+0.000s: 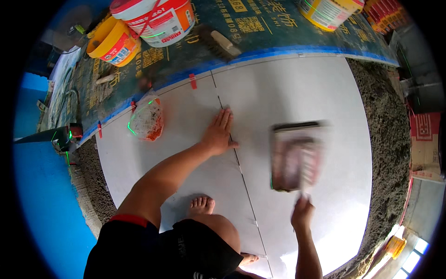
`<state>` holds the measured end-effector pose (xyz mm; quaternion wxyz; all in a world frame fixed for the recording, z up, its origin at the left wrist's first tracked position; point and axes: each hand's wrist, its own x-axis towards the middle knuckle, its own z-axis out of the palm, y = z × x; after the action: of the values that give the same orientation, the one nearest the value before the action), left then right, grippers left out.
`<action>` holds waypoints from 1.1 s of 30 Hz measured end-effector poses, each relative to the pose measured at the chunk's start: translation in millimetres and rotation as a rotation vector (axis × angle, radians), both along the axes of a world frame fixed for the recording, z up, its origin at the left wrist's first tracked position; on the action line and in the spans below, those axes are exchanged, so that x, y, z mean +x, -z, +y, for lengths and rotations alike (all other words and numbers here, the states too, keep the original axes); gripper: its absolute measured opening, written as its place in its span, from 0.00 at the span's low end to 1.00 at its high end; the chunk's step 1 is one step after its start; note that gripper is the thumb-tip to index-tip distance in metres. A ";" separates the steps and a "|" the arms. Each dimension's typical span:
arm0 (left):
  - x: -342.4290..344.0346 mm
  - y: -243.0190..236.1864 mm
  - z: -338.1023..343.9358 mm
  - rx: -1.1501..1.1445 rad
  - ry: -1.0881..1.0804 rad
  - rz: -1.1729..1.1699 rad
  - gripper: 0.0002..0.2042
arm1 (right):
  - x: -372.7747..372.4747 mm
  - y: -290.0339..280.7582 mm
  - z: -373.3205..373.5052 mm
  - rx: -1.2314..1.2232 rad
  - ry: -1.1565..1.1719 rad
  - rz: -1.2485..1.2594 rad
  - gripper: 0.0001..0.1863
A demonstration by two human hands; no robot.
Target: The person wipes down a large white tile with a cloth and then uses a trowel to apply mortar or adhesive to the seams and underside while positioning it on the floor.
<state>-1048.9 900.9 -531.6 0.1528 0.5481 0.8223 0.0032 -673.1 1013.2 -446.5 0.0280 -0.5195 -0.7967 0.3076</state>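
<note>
My left hand [218, 132] lies flat on large pale floor tiles [181, 111], fingers stretched out along the dark joint between two of them. In my right hand [302, 212] is the handle of a flat rectangular tool [288, 158], dark at its far edge and reddish-brown in the middle. It is smeared by motion over the right tile, so its exact kind and whether it touches the tile cannot be made out. Small thin pieces stand in the joint. A clear plastic bag [147, 118] of white and orange bits sits on the left tile.
Beyond the blue-taped edge, a green printed sheet [204, 42] bears a yellow bucket [111, 42], a red-and-white bucket [158, 23], another bucket [327, 14] and a brush [223, 44]. Rough mortar [385, 121] borders the tiles at right. A laser level [69, 137] stands at left.
</note>
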 end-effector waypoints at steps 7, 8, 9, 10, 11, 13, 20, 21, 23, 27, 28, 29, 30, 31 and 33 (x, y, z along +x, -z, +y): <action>-9.1 1.9 -16.5 -0.040 -0.009 0.048 0.51 | -116.7 -85.7 37.6 -0.650 0.120 0.245 0.26; -4.6 3.4 -23.9 -0.071 -0.022 0.046 0.51 | -110.7 -117.4 35.3 -0.476 0.044 0.274 0.25; 0.0 4.1 -26.8 -0.080 -0.037 0.045 0.51 | -99.3 -135.7 31.2 -0.304 -0.028 0.297 0.24; 1.4 1.4 -24.0 -0.079 -0.048 0.044 0.52 | -76.2 -135.4 30.4 -0.264 -0.121 0.477 0.24; 2.4 0.8 -23.8 -0.080 -0.060 0.046 0.52 | -49.8 -132.2 26.8 -0.229 -0.215 0.658 0.23; 7.2 2.7 -13.0 -0.044 -0.077 0.055 0.52 | -5.1 -88.6 0.9 -0.082 -0.123 0.716 0.25; 12.3 18.5 -8.7 -0.041 -0.098 0.148 0.54 | -48.7 4.0 15.2 -0.491 -0.101 -0.176 0.28; 12.9 16.7 -10.0 -0.070 -0.101 0.123 0.55 | -86.1 -31.9 24.0 -0.626 -0.022 -0.032 0.27; 7.4 3.1 -13.4 -0.123 -0.141 0.118 0.56 | -92.0 -73.9 22.1 -0.574 -0.045 0.207 0.20; 17.6 14.1 -25.0 -0.030 -0.182 0.085 0.52 | -71.1 -129.5 12.7 -0.335 -0.089 0.711 0.24; 19.7 11.4 -16.9 -0.044 -0.171 0.061 0.51 | -50.3 -111.7 14.2 -0.286 -0.113 0.741 0.25; 22.2 3.8 -3.4 -0.047 -0.161 0.035 0.51 | -35.4 -88.7 17.7 -0.226 -0.143 0.768 0.26; 22.0 -1.2 2.4 -0.064 -0.155 0.015 0.50 | -34.1 -69.7 16.4 -0.122 -0.169 0.498 0.27; 20.4 -3.7 5.7 -0.070 -0.160 0.022 0.50 | -39.3 -46.4 14.3 -0.015 -0.189 0.237 0.27; 26.8 -7.9 16.8 -0.073 -0.147 0.021 0.50 | -72.2 16.7 32.6 -0.176 -0.112 -0.196 0.25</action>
<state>-1022.2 917.7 -523.7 0.1633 0.4804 0.8614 -0.0213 -745.3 1045.8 -463.2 -0.1127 -0.5022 -0.7933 0.3253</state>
